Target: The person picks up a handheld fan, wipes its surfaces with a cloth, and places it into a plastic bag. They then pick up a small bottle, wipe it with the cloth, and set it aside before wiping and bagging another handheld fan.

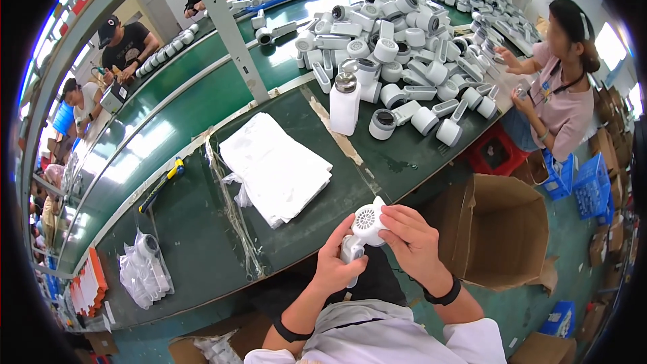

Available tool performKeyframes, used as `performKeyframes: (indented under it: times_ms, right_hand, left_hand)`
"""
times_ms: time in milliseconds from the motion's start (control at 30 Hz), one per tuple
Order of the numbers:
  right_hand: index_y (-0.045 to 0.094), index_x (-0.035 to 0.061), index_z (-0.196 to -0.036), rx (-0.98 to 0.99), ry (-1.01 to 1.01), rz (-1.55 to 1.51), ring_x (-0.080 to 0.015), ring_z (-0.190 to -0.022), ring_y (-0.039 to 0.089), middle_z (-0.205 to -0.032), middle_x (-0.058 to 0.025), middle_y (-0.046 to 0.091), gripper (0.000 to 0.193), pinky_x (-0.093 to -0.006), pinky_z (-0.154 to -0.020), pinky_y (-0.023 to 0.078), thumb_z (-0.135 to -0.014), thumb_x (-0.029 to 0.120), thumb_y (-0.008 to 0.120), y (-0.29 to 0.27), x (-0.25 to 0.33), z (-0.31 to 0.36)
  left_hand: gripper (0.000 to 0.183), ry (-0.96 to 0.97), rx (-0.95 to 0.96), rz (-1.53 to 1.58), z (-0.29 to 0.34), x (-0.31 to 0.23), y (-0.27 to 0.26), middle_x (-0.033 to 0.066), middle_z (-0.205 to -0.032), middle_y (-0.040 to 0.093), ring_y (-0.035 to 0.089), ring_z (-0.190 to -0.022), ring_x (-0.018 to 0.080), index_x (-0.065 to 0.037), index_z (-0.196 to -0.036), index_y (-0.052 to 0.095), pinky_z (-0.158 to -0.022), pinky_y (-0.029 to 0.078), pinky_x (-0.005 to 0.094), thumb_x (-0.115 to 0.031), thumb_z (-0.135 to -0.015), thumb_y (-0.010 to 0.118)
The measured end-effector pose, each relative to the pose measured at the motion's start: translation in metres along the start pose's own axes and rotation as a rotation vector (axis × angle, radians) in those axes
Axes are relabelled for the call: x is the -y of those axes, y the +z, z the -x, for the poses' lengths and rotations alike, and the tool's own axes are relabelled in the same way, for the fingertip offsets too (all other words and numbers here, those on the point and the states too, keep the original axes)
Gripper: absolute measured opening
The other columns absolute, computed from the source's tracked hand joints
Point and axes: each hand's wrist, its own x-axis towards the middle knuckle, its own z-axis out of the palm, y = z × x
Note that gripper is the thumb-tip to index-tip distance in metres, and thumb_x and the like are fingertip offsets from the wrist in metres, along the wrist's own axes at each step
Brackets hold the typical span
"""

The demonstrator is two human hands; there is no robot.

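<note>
Green and smooth, the long work table point(189, 229) curves away toward 11 o'clock, and its near edge runs just above the person's hands. At 6 o'clock the left hand point(335, 266) is wrapped around the handle of a small white hair dryer point(364, 228). The right hand point(411, 239) has its fingers curled on the round head of the dryer, next to the grille with little holes. Both hands hold it over the lap, just off the table edge.

A flat stack of soft white bags point(275, 168) lies on the table at 12 o'clock from the hands, with bare green room on its left. A white bottle point(345, 101) with a shiny cap stands farther up. Behind it sits a big pile of hard white dryers point(397, 61), at 1 o'clock. An open brown cardboard box point(495, 229) stands on the floor at 3 o'clock, close to the right hand. A crinkly clear bag point(145, 269) lies at 9 o'clock
</note>
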Motion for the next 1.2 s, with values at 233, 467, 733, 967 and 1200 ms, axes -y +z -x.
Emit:
performKeyframes:
  times_ms: [233,467,733,967,1200]
  right_hand:
    - [0.069,0.0,-0.107,-0.136,-0.108,0.083,-0.0258,-0.097,0.065,-0.105,-0.0149,0.069,0.029,-0.0315,-0.084,0.052,-0.078,0.0,0.073,0.016,-0.008,0.018]
    - [0.06,-0.0049,-0.12,-0.009,0.378,-0.417,-0.0223,-0.109,0.061,-0.119,-0.0192,0.063,0.033,-0.0286,-0.091,0.048,-0.09,0.007,0.064,0.005,-0.013,0.015]
    - [0.066,-0.0041,-0.109,0.008,-0.031,-0.121,-0.033,-0.112,0.061,-0.128,-0.0248,0.057,0.024,-0.0338,-0.094,0.048,-0.085,-0.001,0.065,0.009,-0.002,0.01]
    - [0.068,-0.0025,-0.108,-0.02,0.424,-0.535,-0.0234,-0.109,0.062,-0.121,-0.0205,0.062,0.027,-0.0293,-0.09,0.05,-0.081,-0.003,0.071,0.004,-0.005,0.014]
    - [0.07,0.0003,-0.105,-0.011,0.004,-0.201,-0.0278,-0.112,0.061,-0.119,-0.0197,0.063,0.028,-0.033,-0.093,0.05,-0.077,-0.004,0.073,0.012,-0.014,0.02]
  left_hand:
    - [0.079,0.055,-0.054,-0.018,-0.001,0.006,0.006,0.0016,-0.106,0.054,0.051,-0.09,0.0079,-0.002,-0.143,0.038,-0.078,0.043,0.0215,0.008,-0.07,0.064]
    - [0.08,0.009,0.01,-0.003,0.0,-0.004,0.004,0.0024,-0.106,0.053,0.051,-0.091,0.0089,-0.001,-0.144,0.037,-0.079,0.043,0.0217,0.01,-0.068,0.061]
    - [0.079,-0.121,0.013,0.144,0.003,0.005,0.002,0.0014,-0.106,0.052,0.05,-0.094,0.0091,-0.002,-0.144,0.038,-0.082,0.041,0.0215,0.009,-0.069,0.062]
    - [0.08,-0.103,0.018,0.178,0.003,0.004,0.0,0.0029,-0.113,0.053,0.051,-0.098,0.0097,-0.001,-0.144,0.037,-0.085,0.042,0.023,0.01,-0.07,0.062]
    - [0.079,0.065,-0.023,-0.024,0.001,0.005,0.002,0.0017,-0.105,0.054,0.052,-0.09,0.0085,-0.001,-0.144,0.038,-0.079,0.044,0.022,0.008,-0.07,0.064]
